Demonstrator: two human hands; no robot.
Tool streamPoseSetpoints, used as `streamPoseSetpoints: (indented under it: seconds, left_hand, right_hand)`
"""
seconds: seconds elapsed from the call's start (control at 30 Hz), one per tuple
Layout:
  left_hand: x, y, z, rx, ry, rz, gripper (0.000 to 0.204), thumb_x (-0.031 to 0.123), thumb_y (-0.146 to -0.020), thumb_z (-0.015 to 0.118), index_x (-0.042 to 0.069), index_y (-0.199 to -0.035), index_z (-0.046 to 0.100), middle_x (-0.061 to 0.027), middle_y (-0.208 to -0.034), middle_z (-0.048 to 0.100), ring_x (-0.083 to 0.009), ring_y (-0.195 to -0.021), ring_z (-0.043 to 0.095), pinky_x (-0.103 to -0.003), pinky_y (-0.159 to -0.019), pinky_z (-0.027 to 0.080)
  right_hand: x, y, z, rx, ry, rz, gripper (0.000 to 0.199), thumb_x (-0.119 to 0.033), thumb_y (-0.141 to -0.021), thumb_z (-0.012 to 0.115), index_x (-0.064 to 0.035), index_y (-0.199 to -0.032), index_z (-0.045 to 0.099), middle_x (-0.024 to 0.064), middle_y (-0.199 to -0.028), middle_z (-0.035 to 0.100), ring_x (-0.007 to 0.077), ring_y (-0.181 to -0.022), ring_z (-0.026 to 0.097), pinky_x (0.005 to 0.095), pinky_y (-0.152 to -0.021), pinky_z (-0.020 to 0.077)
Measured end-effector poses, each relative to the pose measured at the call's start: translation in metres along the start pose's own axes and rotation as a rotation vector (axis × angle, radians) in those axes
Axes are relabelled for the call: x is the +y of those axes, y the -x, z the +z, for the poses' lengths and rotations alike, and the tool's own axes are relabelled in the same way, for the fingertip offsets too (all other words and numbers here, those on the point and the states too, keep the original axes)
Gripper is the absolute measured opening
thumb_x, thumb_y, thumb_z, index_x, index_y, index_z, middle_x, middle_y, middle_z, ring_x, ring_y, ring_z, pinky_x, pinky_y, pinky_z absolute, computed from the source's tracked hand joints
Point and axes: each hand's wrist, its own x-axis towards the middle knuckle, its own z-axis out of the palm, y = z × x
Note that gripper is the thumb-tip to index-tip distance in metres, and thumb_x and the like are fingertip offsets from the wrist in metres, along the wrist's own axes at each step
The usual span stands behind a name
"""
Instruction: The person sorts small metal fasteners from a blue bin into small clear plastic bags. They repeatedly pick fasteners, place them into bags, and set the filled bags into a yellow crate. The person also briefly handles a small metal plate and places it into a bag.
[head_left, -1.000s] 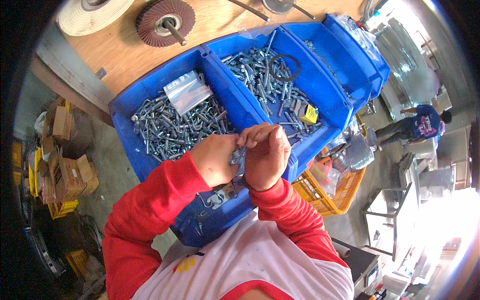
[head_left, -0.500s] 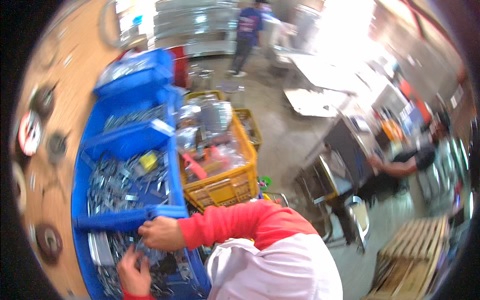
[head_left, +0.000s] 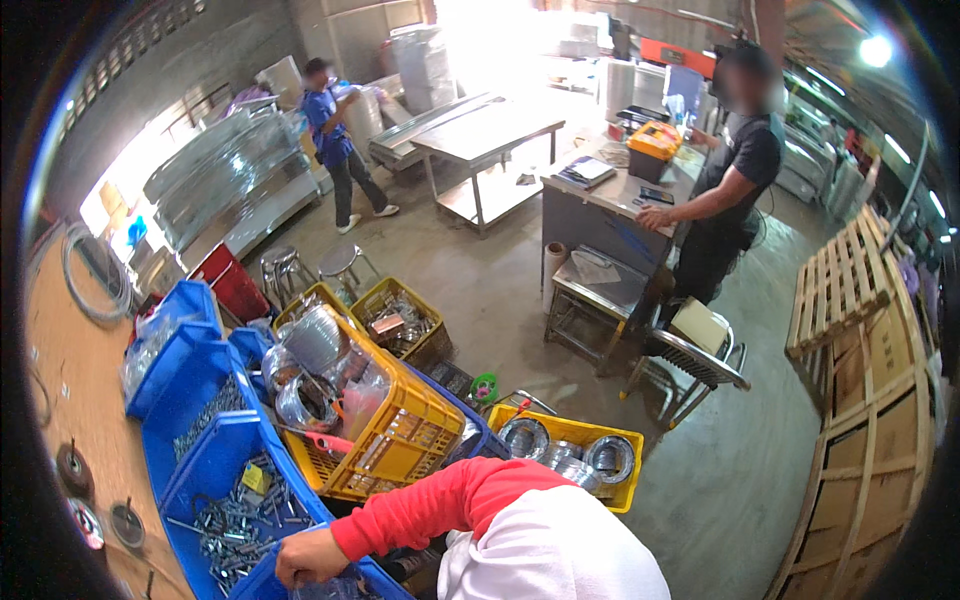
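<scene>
My right hand (head_left: 310, 556), in a red sleeve, is at the front wall of a blue bin (head_left: 262, 572). Its fingers are curled and closed, pointing down; what they hold, if anything, is hidden. Behind that wall the bin has loose metal bolts and pins (head_left: 232, 532) and a small yellow piece (head_left: 256, 479) lying in it. Just below my hand, metal parts in a nearer bin show only partly at the lower edge. My left hand is out of view.
Right of the bins stand a yellow crate (head_left: 400, 425) of bagged parts and a yellow tray (head_left: 625, 495) with wire coils. Wooden pallets (head_left: 850, 420) line the right. One person (head_left: 735, 175) stands at a desk (head_left: 590, 220); another (head_left: 335, 130) is by a metal table (head_left: 490, 135).
The view has swung up and to the right, showing more of the room. My left hand, which was over the nearer bin, has left the view. My right hand stays by the bin wall.
</scene>
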Motion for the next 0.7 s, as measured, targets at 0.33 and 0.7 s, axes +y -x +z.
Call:
streamPoseSetpoints:
  seconds: [0.33, 0.7]
  left_hand:
    - [0.013, -0.016, -0.009, 0.047, 0.119, -0.239, 0.028, 0.008, -0.089, 0.074, 0.001, -0.115, 0.065, -0.0135, -0.091, 0.074, -0.0210, -0.080, 0.073, -0.035, -0.074, 0.059]
    - [0.050, -0.027, 0.017, 0.041, 0.048, -0.138, 0.024, 0.021, -0.093, 0.070, 0.000, -0.101, 0.075, -0.0233, -0.087, 0.074, -0.0388, -0.077, 0.072, -0.046, -0.071, 0.056]
  right_hand:
    - [0.002, 0.001, 0.035, 0.499, -0.403, 0.079, 0.031, -0.002, -0.079, 0.074, -0.0018, -0.108, 0.062, 0.0055, -0.084, 0.067, 0.0159, -0.078, 0.064, 0.0330, -0.068, 0.0489]
    - [-0.019, 0.019, 0.032, 0.337, -0.467, 0.169, 0.026, -0.005, -0.084, 0.071, -0.0015, -0.108, 0.064, 0.0090, -0.094, 0.067, 0.0225, -0.087, 0.066, 0.0360, -0.075, 0.0512]
